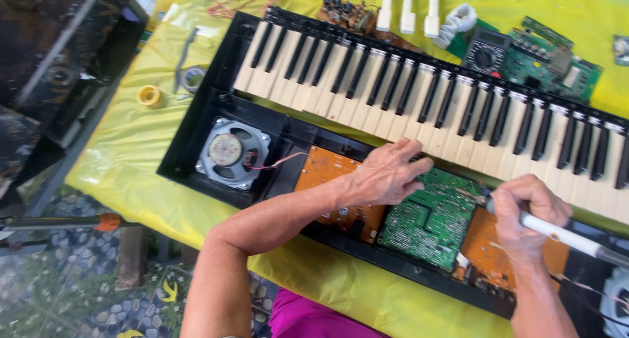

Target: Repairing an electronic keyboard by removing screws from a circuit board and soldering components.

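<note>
Opened electronic keyboard (419, 108) lies across a yellow table cover (124, 154), case bottom exposed toward the person, key row on the far side. Round speaker (230, 151) sits at the left end of the case, thin red wire running from it toward the orange circuit board (324, 171). Green circuit board (429, 217) sits just right of that, solder side up, between the two hands.

Left hand (386, 174) lies flat, fingers spread, palm down on the edge of the green board and the orange one; nothing held, it only presses. Right hand (524, 210) is closed in a fist-like pen grip round a white-handled soldering iron (563, 236), tip at the board's upper right corner; whether tip touches a joint, cannot tell.

Judgement for doing this well: the person should keep the left hand's weight on the board so it doesn't rock, fingers clear of the tip; hold the iron steady on one joint only, since adjacent pads look closely packed; keep the iron's shaft off the plastic keys just behind.

Beyond the keys: a multimeter (486, 53), another green board (550, 66), loose white keys (407, 10). A yellow tape roll (149, 95) lies at the left.
</note>
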